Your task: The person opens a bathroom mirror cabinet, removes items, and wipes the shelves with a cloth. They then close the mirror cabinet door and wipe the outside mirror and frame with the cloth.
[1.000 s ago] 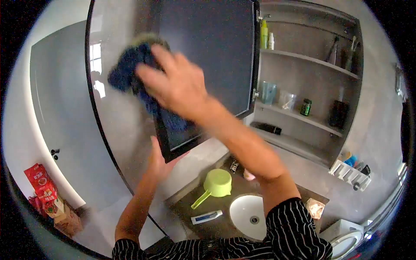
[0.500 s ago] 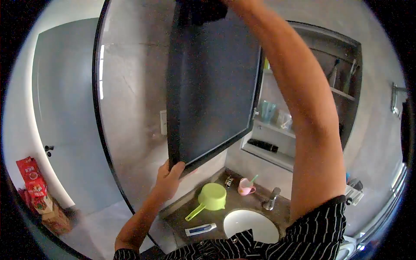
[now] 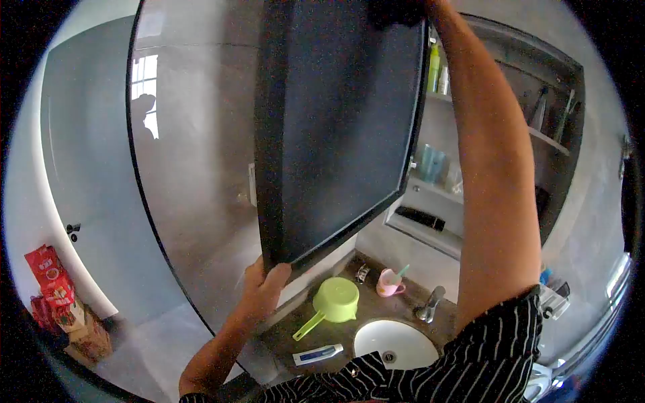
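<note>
An open cabinet door (image 3: 342, 134) with a dark panel and black frame stands in front of me. My left hand (image 3: 264, 290) grips its lower outer corner, thumb on the near side. At the top edge of the view my right hand (image 3: 435, 7) is partly cut off, its fingers mostly out of sight. A bunched black cloth (image 3: 396, 12) is with it, against the upper part of the panel close to the hinge side.
Behind my right arm is the wall cabinet (image 3: 440, 190), its shelves holding bottles, cups and toothbrushes. Below are a green dipper (image 3: 337, 300), toothpaste tube (image 3: 318, 354), pink cup (image 3: 388, 283), faucet (image 3: 430, 305) and sink (image 3: 403, 346). Red bags (image 3: 50, 275) stand by the door (image 3: 94, 168).
My right hand and the black cloth have moved right across the panel, from near its outer edge toward the hinge side. My left hand keeps hold of the lower corner. The view has shifted slightly.
</note>
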### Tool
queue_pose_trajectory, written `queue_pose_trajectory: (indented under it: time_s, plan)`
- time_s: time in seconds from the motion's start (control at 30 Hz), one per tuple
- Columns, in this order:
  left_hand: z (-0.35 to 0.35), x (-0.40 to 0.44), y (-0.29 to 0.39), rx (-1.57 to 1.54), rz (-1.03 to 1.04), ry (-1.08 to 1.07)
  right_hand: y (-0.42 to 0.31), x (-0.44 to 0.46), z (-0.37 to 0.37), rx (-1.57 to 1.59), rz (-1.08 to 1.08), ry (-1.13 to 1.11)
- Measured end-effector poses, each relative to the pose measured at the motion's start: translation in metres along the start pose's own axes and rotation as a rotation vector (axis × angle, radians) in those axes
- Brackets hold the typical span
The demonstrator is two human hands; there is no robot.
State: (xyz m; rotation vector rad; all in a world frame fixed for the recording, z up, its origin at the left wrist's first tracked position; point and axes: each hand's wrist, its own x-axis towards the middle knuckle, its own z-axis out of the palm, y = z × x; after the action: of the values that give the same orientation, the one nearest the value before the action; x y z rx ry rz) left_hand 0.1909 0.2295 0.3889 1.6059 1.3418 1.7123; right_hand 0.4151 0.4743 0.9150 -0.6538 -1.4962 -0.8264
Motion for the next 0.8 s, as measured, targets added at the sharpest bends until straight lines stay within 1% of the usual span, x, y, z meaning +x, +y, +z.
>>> queue_pose_trajectory:
  time_s: [0.03, 0.07, 0.1, 0.13, 0.17, 0.2, 0.27, 0.3, 0.33, 0.37, 0.43, 0.5, 0.57, 0.63, 0.67, 0.77, 0.8]
  plan:
    - [-0.002, 0.0, -0.004, 0.016, -0.001, -0.022, 0.089, 0.006, 0.085, -0.403, -0.252, 0.233]
    - [0.0, 0.002, -0.009, -0.165, -0.078, -0.003, 0.065, -0.032, 0.058, -0.13, 0.002, 0.073]
    - [0.003, 0.004, -0.007, -0.274, -0.089, 0.036, 0.041, -0.068, 0.03, 0.143, 0.255, -0.084]
    - [0.006, 0.006, -0.005, -0.383, -0.096, 0.075, 0.054, -0.076, 0.036, 0.141, 0.173, -0.08]
    - [0.012, 0.006, 0.012, -0.419, -0.034, 0.132, 0.08, -0.087, 0.049, 0.138, 0.091, -0.073]
    - [0.014, 0.007, 0.014, -0.394, -0.003, 0.156, 0.098, -0.095, 0.057, 0.133, 0.009, -0.066]
    - [0.013, 0.008, 0.006, -0.282, 0.027, 0.175, 0.106, -0.107, 0.054, 0.103, 0.129, -0.21]
    - [0.009, 0.006, 0.001, -0.203, 0.032, 0.149, 0.101, -0.114, 0.046, 0.087, 0.19, -0.28]
    - [0.005, 0.004, -0.005, -0.124, 0.038, 0.124, 0.093, -0.119, 0.043, -0.105, 0.16, -0.276]
    - [0.0, 0.002, -0.009, -0.052, 0.048, 0.082, 0.08, -0.129, 0.037, 0.026, 0.164, -0.248]
    - [-0.001, 0.002, -0.02, -0.067, 0.05, 0.071, 0.052, -0.155, 0.024, 0.287, 0.17, -0.186]
    - [0.007, 0.008, -0.038, -0.242, 0.024, 0.14, 0.0, -0.186, -0.01, 0.321, 0.159, -0.237]
    - [0.013, 0.008, -0.027, -0.205, 0.105, 0.259, -0.026, -0.225, -0.02, 0.396, -0.042, -0.19]
    - [0.013, 0.005, -0.025, -0.196, 0.081, 0.266, -0.061, -0.263, -0.044, 0.363, -0.143, -0.198]
    - [0.006, 0.006, -0.032, -0.206, 0.019, 0.213, -0.076, -0.279, -0.057, 0.383, -0.163, -0.247]
    - [0.014, -0.004, -0.002, -0.246, -0.029, 0.119, -0.105, -0.323, -0.092, 0.477, -0.231, -0.41]
    - [0.02, -0.008, 0.005, -0.298, 0.003, 0.096, -0.111, -0.337, -0.105, 0.518, -0.256, -0.486]
